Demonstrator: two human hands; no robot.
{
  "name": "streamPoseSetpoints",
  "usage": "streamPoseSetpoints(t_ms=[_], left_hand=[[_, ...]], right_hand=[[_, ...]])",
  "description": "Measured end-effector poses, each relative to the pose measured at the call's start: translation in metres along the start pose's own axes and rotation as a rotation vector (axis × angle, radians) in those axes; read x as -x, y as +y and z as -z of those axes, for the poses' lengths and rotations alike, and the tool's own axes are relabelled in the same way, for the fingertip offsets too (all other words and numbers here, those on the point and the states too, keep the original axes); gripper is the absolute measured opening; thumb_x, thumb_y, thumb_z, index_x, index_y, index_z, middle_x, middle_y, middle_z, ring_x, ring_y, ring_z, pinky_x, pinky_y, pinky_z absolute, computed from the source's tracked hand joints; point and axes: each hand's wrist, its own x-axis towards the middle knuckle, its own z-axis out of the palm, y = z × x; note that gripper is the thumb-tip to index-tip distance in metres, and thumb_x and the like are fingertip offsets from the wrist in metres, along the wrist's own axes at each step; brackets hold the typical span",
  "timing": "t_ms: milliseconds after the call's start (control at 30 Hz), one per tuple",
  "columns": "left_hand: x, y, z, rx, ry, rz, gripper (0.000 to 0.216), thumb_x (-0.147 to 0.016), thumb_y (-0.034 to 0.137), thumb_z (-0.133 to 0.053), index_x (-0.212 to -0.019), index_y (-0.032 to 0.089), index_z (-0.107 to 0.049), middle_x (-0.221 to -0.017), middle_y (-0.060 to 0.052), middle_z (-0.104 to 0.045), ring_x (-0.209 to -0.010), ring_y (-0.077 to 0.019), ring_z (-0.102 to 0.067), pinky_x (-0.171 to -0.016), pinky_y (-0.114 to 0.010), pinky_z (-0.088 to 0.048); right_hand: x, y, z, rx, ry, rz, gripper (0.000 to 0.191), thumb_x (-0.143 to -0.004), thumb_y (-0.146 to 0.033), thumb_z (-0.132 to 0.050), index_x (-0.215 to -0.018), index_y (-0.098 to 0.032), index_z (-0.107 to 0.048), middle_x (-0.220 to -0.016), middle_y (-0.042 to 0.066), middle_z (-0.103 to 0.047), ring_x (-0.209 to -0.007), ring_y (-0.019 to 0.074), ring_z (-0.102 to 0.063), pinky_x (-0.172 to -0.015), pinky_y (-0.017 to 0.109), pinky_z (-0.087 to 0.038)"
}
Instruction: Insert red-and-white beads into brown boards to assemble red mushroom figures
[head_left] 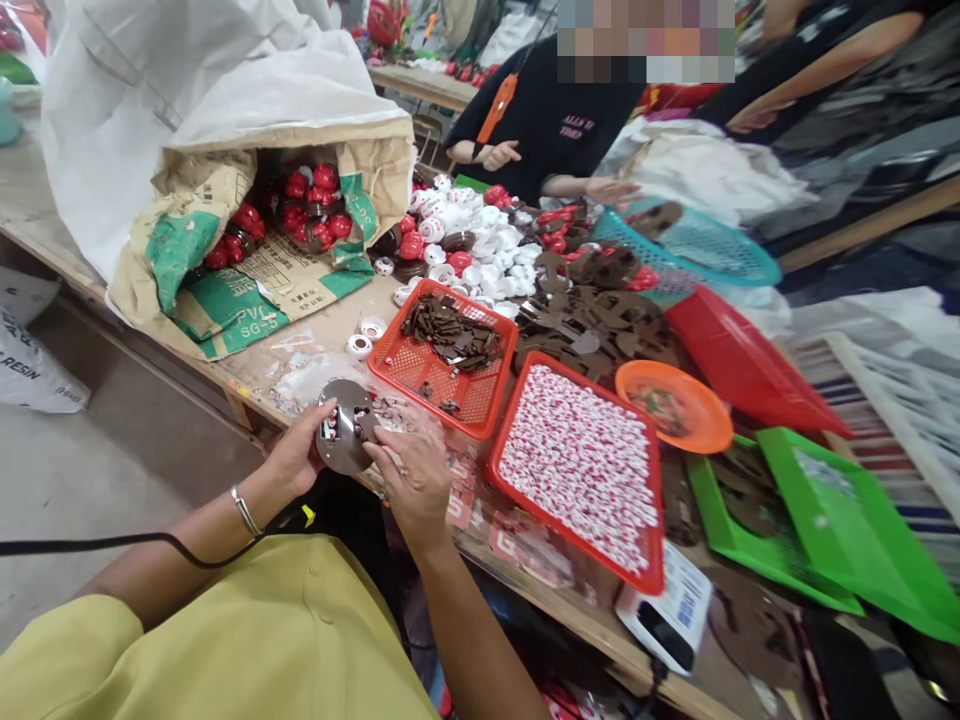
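Observation:
A dark brown round plastic disc (346, 452) with cut-out openings is held at its left edge by my left hand (297, 452), thumb on top. Small white and red bits show in the openings. At the disc's right side, the fingers of my right hand (411, 482) press on a small brown piece (365, 426). Just beyond my hands lies a red basket (390, 372) with dark brown plastic pieces (454, 332). Right of it, a second red tray (504, 462) is full of small white and red parts (577, 455).
A large sack (277, 300) with red and brown parts lies open at the left. White caps (480, 235) and brown discs (600, 325) are heaped behind the trays. Green trays (862, 520), an orange dish (709, 425) and a scale (675, 610) stand right. A co-worker (547, 120) stands across.

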Motion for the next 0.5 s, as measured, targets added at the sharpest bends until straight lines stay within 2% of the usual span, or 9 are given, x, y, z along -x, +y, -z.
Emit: streamPoseSetpoints(t_ms=[100,200,400,500], left_hand=[[0.0023,-0.0049,-0.0009,-0.006,-0.022,0.004,0.04,-0.073,0.033,-0.078,-0.108,0.017,-0.067,-0.098,-0.006,-0.072,-0.078,-0.0171,-0.067,-0.066,-0.026,-0.054],[0.0039,-0.0078,-0.0012,-0.013,-0.034,-0.005,0.038,-0.073,0.032,-0.078,-0.106,0.017,-0.067,-0.096,-0.005,-0.072,-0.077,-0.016,-0.067,-0.069,-0.026,-0.054],[0.0058,-0.0072,-0.0022,0.002,-0.04,-0.027,0.036,-0.073,0.03,-0.078,-0.104,0.017,-0.065,-0.095,-0.004,-0.071,-0.076,-0.0146,-0.066,-0.069,-0.025,-0.054],[0.0061,-0.0042,-0.0022,-0.011,-0.025,-0.027,0.036,-0.073,0.031,-0.078,-0.104,0.017,-0.065,-0.094,-0.004,-0.071,-0.076,-0.0149,-0.067,-0.068,-0.025,-0.055]], right_hand=[[0.002,-0.0011,-0.004,0.194,0.044,0.156,0.012,-0.087,-0.031,-0.071,-0.097,-0.026,-0.074,-0.084,0.001,-0.075,-0.079,0.0194,-0.065,-0.076,0.037,-0.045],[0.0016,0.0015,-0.008,0.243,0.082,0.191,0.011,-0.087,-0.031,-0.07,-0.096,-0.025,-0.073,-0.082,0.0,-0.074,-0.078,0.0181,-0.063,-0.075,0.035,-0.042],[-0.0004,0.0073,-0.01,0.201,0.026,0.125,0.015,-0.089,-0.039,-0.067,-0.095,-0.028,-0.075,-0.081,0.002,-0.069,-0.08,0.0193,-0.06,-0.076,0.036,-0.042],[-0.002,0.0069,-0.0057,0.211,-0.084,0.077,0.018,-0.088,-0.044,-0.065,-0.097,-0.033,-0.076,-0.097,0.005,-0.068,-0.094,0.0239,-0.059,-0.086,0.041,-0.042]])
